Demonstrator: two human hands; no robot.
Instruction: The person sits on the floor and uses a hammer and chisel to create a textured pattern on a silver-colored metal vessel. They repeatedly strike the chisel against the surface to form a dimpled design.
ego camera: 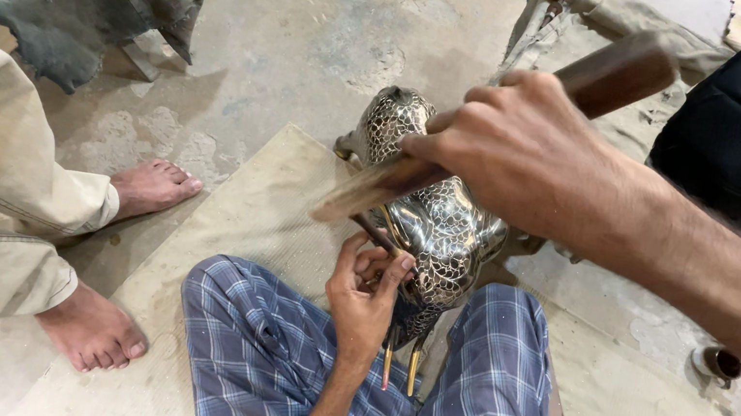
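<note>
Gripping a wooden mallet (501, 120) in a closed grip, the right hand (516, 152) holds it slanted across the metal bird figure (441, 228), the blurred head just above the bird's back. Below that grip, the left hand (366, 286) pinches a thin chisel (375, 231) – fingers closed round it, tip against the patterned flank – while the bird stands between the person's checked-trousered knees (480, 391) on a mat (218, 244).

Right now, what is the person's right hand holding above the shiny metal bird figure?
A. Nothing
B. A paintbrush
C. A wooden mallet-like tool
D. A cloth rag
C: the right hand has its grip closed around a dark wooden tool, blurred at its lower end, over the patterned metal bird, while the left hand holds a thin tool against the bird's side.
</note>
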